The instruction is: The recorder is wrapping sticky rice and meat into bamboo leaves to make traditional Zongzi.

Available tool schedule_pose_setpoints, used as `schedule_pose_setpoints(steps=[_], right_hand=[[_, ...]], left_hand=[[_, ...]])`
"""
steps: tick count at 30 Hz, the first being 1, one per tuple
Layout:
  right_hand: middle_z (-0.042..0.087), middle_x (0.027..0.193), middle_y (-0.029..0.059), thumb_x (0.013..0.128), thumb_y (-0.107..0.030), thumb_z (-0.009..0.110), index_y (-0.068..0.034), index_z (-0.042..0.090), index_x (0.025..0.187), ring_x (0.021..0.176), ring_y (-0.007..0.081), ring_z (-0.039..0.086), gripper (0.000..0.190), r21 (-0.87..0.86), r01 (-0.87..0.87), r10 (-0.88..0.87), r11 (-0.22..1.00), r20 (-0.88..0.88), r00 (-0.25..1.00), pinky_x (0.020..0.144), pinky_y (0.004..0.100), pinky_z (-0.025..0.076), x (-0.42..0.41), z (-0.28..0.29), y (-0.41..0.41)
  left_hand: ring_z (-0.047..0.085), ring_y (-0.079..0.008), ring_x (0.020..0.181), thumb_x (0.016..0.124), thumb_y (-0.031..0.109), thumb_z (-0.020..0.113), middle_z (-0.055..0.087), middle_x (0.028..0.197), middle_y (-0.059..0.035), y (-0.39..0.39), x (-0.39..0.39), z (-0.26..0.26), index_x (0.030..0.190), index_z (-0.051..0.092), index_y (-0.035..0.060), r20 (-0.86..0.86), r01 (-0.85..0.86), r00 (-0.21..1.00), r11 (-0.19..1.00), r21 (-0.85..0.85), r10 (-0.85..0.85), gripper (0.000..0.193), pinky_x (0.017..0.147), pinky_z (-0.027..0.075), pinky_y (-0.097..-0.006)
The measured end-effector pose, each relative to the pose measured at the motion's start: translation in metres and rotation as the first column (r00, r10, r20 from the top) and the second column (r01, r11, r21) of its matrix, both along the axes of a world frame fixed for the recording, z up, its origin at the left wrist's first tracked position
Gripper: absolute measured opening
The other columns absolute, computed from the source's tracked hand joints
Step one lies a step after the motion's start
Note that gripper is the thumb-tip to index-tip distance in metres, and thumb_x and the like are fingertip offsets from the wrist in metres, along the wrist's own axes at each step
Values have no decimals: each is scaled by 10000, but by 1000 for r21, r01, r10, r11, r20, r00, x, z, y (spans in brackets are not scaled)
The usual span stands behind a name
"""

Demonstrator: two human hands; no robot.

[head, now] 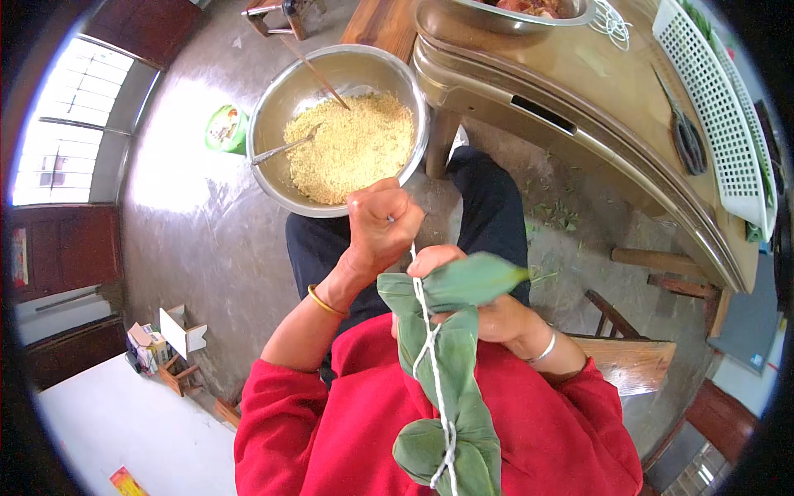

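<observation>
My left hand point(383, 226) is closed in a fist around white string point(428, 313), which is drawn taut down from it. My right hand point(499, 319) grips a green leaf-wrapped bundle point(459, 285) from beneath; its fingers are partly hidden by the leaf. A pointed leaf tip sticks out to the right. Below it, more leaf-wrapped bundles point(443, 452) resembling zongzi lie along the same string, in front of my red top. Just beyond my left fist stands a steel basin point(267, 118) of yellowish grain point(353, 146), with a metal spoon point(285, 149) and a chopstick-like stick point(316, 74) in it.
At right, a brown table point(620, 93) carries black-handled scissors point(687, 142), a white perforated basket point(713, 93) with green leaves, a string bundle point(611, 25), and a metal bowl point(527, 22) of meat-like pieces. A green tub point(226, 130) stands on the floor; a wooden stool point(626, 363) is lower right.
</observation>
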State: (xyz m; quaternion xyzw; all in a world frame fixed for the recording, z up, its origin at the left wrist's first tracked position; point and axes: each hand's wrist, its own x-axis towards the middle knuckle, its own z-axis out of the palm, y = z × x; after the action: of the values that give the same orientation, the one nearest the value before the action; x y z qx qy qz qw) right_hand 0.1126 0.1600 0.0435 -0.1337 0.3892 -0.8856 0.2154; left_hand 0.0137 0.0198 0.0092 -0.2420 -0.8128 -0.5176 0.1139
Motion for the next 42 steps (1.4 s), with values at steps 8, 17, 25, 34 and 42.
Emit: schedule_pose_setpoints(steps=[8, 17, 25, 34, 42], right_hand=[[526, 1054, 152, 797, -26, 656, -94, 396, 1076, 937, 254, 599, 387, -22, 18, -20, 1000, -81, 997, 791, 364, 498, 0, -17, -9], [555, 1055, 88, 827, -209, 636, -42, 438, 1169, 933, 146, 560, 428, 330, 225, -5, 917, -554, 833, 813, 282, 431, -7, 19, 47], [519, 1141, 92, 802, -72, 667, -52, 306, 1327, 1005, 120, 530, 637, 302, 205, -130, 931, -250, 959, 875, 285, 439, 27, 34, 97], [566, 695, 10, 869, -90, 550, -43, 559, 1015, 551, 56, 515, 153, 582, 809, -750, 87, -496, 437, 477, 205, 439, 29, 127, 243], [624, 831, 82, 810, -89, 611, 19, 579, 948, 688, 117, 596, 178, 587, 697, -583, -413, -758, 293, 620, 253, 482, -7, 166, 430]], left_hand=[[324, -200, 377, 584, -29, 563, 321, 454, -84, 3, -1, -2, 473, 340, 21, -8, -1, 1000, 1000, 10, 1, 254, 388, 246, -350], [276, -45, 505, 882, 243, 582, 326, 491, 58, 24, 0, 15, 486, 363, 53, 627, 237, 729, 960, 149, -277, 491, 415, 217, -295], [393, -68, 587, 959, 329, 449, 448, 650, 21, 69, 4, 9, 685, 522, 56, 761, 315, 191, 773, 550, -620, 393, 541, 319, -226], [376, -57, 553, 947, 372, 461, 517, 648, 7, 113, -14, -8, 743, 604, 31, 803, 633, -66, 596, 493, -593, 422, 498, 312, -195], [399, -46, 570, 911, 342, 532, 502, 635, 40, 138, -23, 1, 747, 608, 39, 833, 623, 11, 655, 426, -552, 353, 541, 330, -207]])
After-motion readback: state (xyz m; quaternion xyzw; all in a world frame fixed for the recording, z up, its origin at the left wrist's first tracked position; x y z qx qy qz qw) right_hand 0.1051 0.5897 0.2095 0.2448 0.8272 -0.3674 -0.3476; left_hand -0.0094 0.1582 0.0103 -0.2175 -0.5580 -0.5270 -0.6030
